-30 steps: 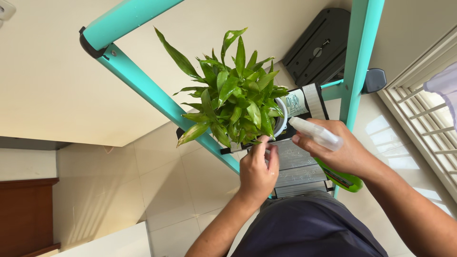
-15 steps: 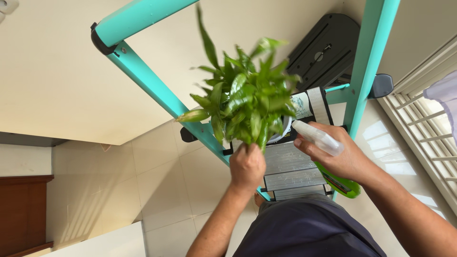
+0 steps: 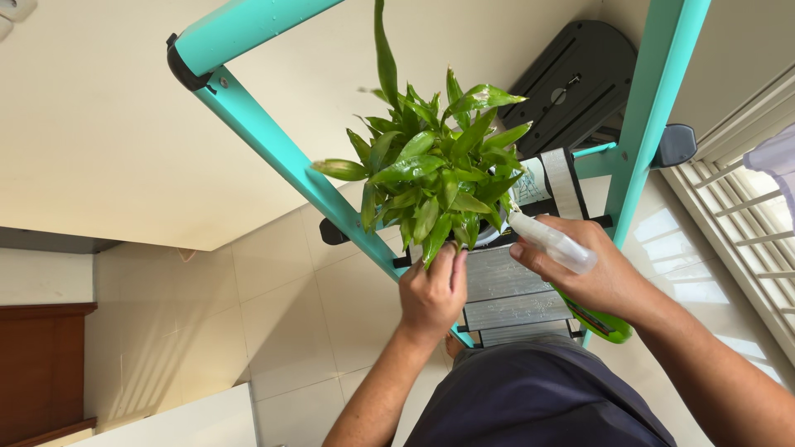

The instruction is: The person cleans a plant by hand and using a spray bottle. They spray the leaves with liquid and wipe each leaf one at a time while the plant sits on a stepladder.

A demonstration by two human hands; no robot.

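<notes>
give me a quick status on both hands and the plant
Left hand at the base of the leafy plant, fingers up among the lowest leaves. Right hand shut on spray bottle, nozzle toward the plant. Turquoise ladder rail close beside the leaves.

Cream wall (image 3: 99,124), glossy tiled floor (image 3: 281,314), sunlit louvred window (image 3: 745,223), wooden cabinet (image 3: 41,364).

Left hand (image 3: 431,294) raised on an extended forearm, back toward the camera, fingers (image 3: 448,261) curled forward and bunched together at the top. Right hand (image 3: 598,266) reaching in from the lower right, wrist bent, fingers wrapped closed in a grip, thumb lying along the near side.
</notes>
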